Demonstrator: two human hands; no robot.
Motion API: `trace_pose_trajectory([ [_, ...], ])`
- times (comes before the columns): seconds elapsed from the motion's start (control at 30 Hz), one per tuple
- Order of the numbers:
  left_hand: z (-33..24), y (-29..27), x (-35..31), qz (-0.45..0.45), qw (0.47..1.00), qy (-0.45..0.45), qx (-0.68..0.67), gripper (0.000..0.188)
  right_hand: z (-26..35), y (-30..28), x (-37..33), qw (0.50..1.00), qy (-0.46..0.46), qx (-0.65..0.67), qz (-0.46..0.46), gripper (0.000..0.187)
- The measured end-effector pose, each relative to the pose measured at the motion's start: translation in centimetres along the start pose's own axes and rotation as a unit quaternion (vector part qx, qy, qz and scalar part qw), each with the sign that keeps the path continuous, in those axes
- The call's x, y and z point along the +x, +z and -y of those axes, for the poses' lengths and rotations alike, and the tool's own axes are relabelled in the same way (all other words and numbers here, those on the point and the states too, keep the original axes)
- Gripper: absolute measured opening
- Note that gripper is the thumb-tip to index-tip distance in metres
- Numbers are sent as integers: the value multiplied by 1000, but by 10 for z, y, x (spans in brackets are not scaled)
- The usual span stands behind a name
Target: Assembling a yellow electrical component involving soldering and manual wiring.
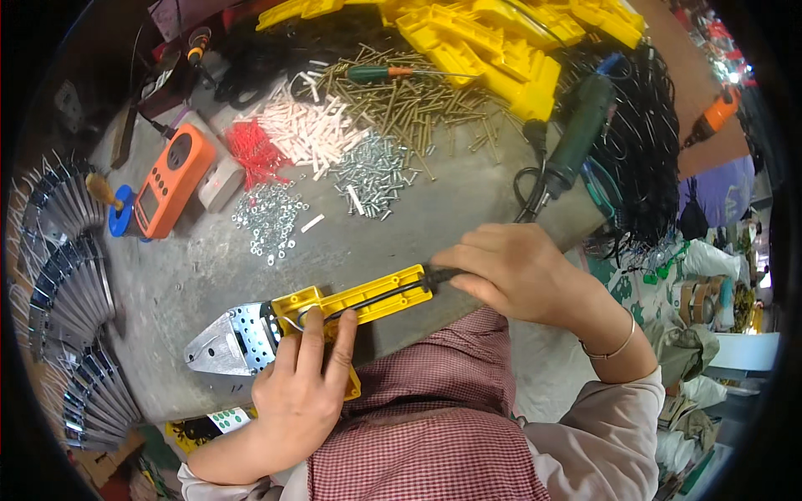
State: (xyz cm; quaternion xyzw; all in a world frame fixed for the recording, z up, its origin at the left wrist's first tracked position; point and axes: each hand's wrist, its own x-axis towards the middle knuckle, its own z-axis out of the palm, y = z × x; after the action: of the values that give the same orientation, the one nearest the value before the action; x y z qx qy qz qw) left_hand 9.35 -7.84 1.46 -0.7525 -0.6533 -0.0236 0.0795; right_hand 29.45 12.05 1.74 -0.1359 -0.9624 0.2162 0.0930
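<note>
An open yellow plastic handle shell (376, 292) lies near the table's front edge, with a pointed silver metal plate (221, 344) and perforated metal sleeve (256, 334) at its left end. A black cable (388, 293) runs along the shell's channel. My left hand (301, 384) has two fingers stretched out, their tips pressing on the cable and a white wire inside the shell; its thumb is hidden. At the shell's right end, my right hand (510, 271) pinches the black cable by its sleeve. Another yellow shell piece (354, 386) shows partly below my left hand.
Piles of nuts (269, 219), screws (374, 175), white tubes (305, 125) and long bolts (418, 100) cover the table's back. An orange meter (174, 182) stands left. A dark green electric screwdriver (581, 129) lies right. Metal parts (75, 280) line the left edge.
</note>
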Motion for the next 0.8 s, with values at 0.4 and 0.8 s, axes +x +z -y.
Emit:
trace_pose_trajectory([
  [0.4, -1, -8, 0, 50, 998, -2, -36, 57, -3, -3, 7, 991, -41, -48, 114, 17],
  [0.8, -2, -7, -7, 18, 998, -35, -42, 63, -105, -73, 132, 916, 56, -286, -275, 27],
])
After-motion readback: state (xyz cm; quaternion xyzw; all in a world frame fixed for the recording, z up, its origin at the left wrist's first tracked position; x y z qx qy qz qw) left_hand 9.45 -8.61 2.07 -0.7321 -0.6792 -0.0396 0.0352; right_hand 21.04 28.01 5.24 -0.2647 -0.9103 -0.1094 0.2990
